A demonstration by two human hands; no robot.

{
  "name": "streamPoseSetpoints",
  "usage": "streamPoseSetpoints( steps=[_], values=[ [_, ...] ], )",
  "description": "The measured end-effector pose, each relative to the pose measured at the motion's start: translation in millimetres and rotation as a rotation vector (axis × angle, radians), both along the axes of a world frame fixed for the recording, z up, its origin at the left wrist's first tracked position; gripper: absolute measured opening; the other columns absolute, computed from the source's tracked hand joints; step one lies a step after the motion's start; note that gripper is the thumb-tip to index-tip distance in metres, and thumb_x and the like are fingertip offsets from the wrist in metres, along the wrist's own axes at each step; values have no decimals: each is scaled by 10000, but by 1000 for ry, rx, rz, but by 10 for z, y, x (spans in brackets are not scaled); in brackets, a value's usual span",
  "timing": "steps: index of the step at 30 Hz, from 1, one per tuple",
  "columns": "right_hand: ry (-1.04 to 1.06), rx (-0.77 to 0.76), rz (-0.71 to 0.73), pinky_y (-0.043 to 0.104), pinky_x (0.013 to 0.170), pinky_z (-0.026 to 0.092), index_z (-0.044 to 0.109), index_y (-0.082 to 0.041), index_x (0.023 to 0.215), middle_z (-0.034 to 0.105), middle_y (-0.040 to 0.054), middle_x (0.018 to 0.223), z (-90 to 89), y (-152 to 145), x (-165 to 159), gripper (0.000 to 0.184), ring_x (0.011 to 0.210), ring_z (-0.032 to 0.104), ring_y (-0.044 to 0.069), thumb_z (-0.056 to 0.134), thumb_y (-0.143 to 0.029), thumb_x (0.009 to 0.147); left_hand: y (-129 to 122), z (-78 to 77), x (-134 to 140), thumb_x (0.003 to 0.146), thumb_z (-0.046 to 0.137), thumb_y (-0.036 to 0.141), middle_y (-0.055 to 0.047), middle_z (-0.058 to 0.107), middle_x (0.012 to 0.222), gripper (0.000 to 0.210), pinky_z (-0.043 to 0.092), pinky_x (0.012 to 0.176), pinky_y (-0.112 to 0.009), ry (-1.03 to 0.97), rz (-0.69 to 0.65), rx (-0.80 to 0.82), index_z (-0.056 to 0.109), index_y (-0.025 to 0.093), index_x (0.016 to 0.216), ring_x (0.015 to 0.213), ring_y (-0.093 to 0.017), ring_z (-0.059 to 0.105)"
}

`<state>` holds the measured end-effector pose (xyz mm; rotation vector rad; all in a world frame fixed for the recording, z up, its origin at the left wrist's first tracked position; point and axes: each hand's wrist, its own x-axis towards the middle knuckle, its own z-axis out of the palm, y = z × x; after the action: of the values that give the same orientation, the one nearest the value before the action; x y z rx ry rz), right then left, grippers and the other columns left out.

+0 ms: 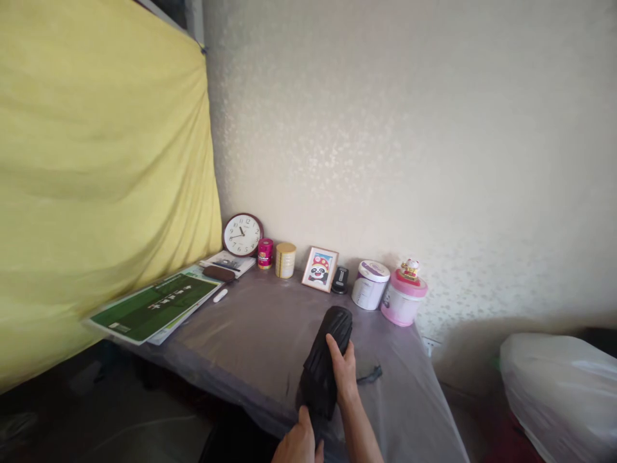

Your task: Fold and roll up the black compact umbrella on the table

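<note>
A black folded umbrella with pleated fabric is held at a slant above the near part of the table. My right hand wraps round its upper right side, thumb across the folds. At the lower end, my left hand is closed on the umbrella, thumb pressed up against it; the part inside that grip is hidden. A small dark strip lies on the table just right of my right hand; I cannot make out what it is.
Along the wall stand a round clock, a pink can, a yellow-lidded jar, a framed panda picture, a black object, a white tub and a pink tub bearing a cat figurine. Green booklet lies left.
</note>
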<state>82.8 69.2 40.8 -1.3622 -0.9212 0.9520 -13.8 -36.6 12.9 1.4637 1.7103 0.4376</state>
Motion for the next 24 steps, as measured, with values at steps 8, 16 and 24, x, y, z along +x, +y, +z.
streamPoseSetpoints(
  steps=[8,16,24],
  values=[
    [322,-66,147,301,725,533,549,-158,1159,685,65,996,205,-42,45,635,884,651,231,619,-555,667,-11,175,-82,657,571,435,2,614,658,464,391,562,-228,-949,-143,-124,514,154,1021,540,-109,535],
    [178,-1,127,276,773,505,498,-183,1224,676,33,1010,256,-208,-42,682,941,621,226,649,-521,651,16,-42,66,659,579,247,5,626,722,908,431,599,-254,-599,16,83,51,129,1389,612,-164,607],
    [173,-31,98,288,815,496,483,-184,1224,646,55,1094,191,-244,-41,668,981,610,227,628,-542,679,19,47,-30,660,523,218,-114,631,952,900,444,750,-281,-384,-42,238,15,60,1386,837,-221,626]
  ],
)
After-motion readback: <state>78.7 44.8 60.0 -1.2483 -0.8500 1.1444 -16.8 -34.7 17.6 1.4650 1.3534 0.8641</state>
